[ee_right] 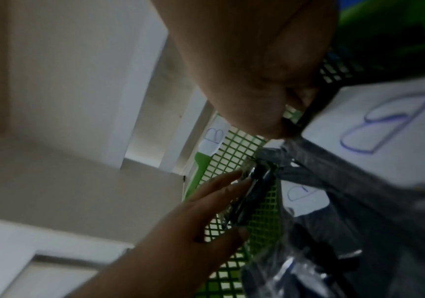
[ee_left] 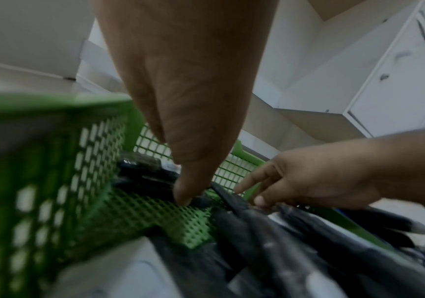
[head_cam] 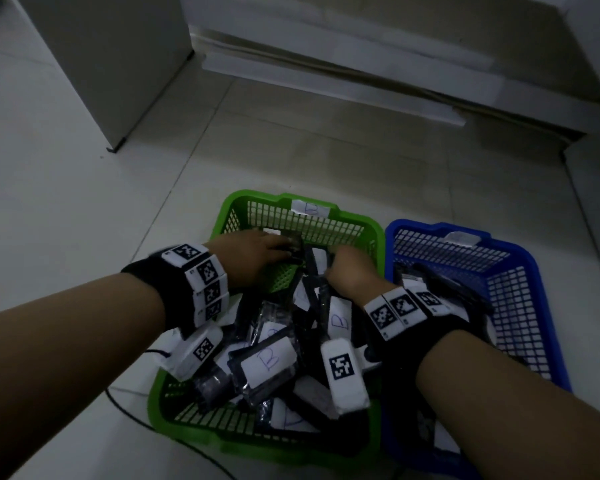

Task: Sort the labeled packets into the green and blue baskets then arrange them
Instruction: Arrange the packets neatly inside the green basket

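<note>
The green basket [head_cam: 236, 199], tagged "B" on its far rim, holds several black packets [head_cam: 267, 362] with white "B" labels. My left hand [head_cam: 284, 245] reaches into its far end, and its straight fingers [ee_right: 221, 187] press flat against a packet [ee_right: 254, 181] standing on edge. Just to the right, my right hand [head_cam: 333, 261] pinches the top edge of a "B"-labeled packet [ee_right: 384, 121] between thumb and fingers. The blue basket [head_cam: 530, 268] stands against the green one's right side with a few dark packets [head_cam: 416, 275] inside; my right forearm hides part of it.
Both baskets sit on a pale tiled floor. A white cabinet [head_cam: 111, 64] stands at the back left and a white furniture base [head_cam: 326, 74] runs along the back. A black cable [head_cam: 125, 403] lies left of the green basket.
</note>
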A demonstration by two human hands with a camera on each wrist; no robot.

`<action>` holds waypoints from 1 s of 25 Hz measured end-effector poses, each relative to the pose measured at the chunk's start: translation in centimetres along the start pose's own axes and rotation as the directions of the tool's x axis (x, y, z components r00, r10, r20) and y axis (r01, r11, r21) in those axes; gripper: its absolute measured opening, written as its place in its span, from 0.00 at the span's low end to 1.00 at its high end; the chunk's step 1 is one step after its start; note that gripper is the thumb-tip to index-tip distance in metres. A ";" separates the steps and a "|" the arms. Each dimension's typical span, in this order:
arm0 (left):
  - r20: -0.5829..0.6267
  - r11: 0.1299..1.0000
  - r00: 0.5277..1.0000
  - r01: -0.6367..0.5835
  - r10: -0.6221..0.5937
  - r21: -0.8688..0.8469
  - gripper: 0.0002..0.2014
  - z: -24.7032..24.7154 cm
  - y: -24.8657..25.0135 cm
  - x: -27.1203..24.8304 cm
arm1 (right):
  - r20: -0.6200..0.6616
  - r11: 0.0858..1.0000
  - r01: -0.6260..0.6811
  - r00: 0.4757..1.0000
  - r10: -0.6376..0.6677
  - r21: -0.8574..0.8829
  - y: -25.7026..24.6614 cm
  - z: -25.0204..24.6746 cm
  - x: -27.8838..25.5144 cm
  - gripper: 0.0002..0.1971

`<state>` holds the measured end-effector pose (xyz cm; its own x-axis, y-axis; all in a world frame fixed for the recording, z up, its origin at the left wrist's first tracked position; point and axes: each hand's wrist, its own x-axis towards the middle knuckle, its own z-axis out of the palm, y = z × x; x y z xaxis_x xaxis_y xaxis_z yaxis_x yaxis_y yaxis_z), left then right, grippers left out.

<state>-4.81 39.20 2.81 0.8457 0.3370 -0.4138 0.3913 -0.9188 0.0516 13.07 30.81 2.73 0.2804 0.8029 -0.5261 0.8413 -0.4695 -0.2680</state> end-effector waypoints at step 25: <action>-0.140 0.822 0.945 0.177 -0.297 -0.542 0.14 0.5 0.1 1.9 | 0.376 0.222 -0.404 0.913 0.159 0.887 -2.4 1.3 1.7 0.11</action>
<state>-3.34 39.62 1.53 0.7337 0.6197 -0.2785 0.6681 -0.5837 0.4614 10.90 32.79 1.40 0.2159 0.5201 -0.8263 -0.3368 -0.7547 -0.5630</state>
